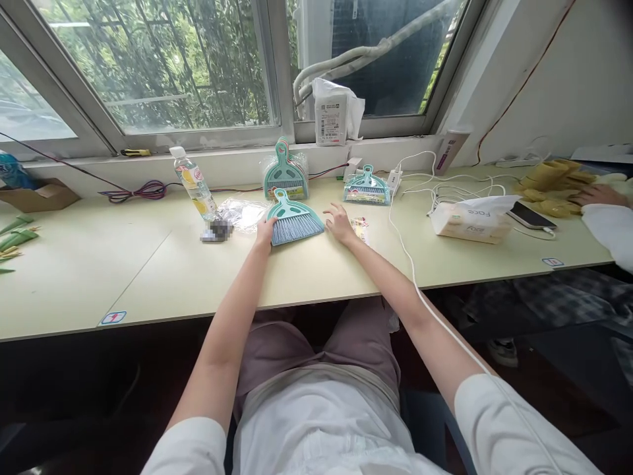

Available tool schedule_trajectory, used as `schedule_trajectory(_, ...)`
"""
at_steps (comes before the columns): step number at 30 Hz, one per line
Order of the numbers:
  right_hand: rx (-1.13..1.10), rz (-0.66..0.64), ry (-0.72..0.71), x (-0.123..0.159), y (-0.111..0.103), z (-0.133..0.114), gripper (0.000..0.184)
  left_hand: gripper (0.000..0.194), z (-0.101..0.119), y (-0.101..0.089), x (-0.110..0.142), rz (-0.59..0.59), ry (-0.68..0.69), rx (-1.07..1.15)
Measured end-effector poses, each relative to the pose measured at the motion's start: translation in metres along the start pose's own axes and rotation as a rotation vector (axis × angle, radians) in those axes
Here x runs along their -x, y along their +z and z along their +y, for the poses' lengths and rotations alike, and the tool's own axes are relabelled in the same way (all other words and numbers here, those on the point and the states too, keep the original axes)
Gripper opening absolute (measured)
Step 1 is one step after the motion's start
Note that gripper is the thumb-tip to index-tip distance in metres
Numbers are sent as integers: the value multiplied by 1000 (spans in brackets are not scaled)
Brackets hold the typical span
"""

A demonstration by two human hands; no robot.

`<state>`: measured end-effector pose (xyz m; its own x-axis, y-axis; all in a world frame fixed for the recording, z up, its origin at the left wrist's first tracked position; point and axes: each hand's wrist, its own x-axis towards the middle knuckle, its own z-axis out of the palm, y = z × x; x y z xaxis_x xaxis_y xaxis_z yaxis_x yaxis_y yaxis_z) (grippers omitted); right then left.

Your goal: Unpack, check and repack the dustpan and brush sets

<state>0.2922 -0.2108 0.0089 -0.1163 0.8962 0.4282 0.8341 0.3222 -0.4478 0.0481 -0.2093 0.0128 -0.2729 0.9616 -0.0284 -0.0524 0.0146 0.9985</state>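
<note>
"Face" on the tissue pack, right of the frame
Print on the white packet, upper centre, and the desk-edge sticker, lower left, is too small to read.

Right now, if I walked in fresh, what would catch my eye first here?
Probably the turquoise dustpan-and-brush set at the center of the view, held at its left edge by the person's left grip, with the right grip open near its other side. Just behind it, a wrapped stack of similar sets stands near the wall below the window. Further left, a clear bottle with a white cap stands out too.
</note>
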Motion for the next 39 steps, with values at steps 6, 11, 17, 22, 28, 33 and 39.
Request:
schedule_trajectory(6,196,123,328,5,-22,9,49,32,0,-1,-1,25,-9,-50)
schedule_trajectory(11,67,-261,279,0,-13,20,42,34,-1,0,-1,3,44,-70)
schedule_trajectory(17,-265,-205,-59,9,3,-2,79,30,-2,-1,-2,11,-35,-25)
schedule_trajectory(22,24,-108,33,10,-1,-2,58,33,0,-2,1,-7,-40,-63)
schedule_trajectory(28,102,-290,195,7,-3,13,50,34,2,-1,3,-5,-20,-76)
schedule_trajectory(33,147,-244,196,7,-2,13,53,31,2,0,2,20,-58,-30)
schedule_trajectory(39,129,-270,160,5,-2,13,51,36,0,0,0,2,-47,-61)
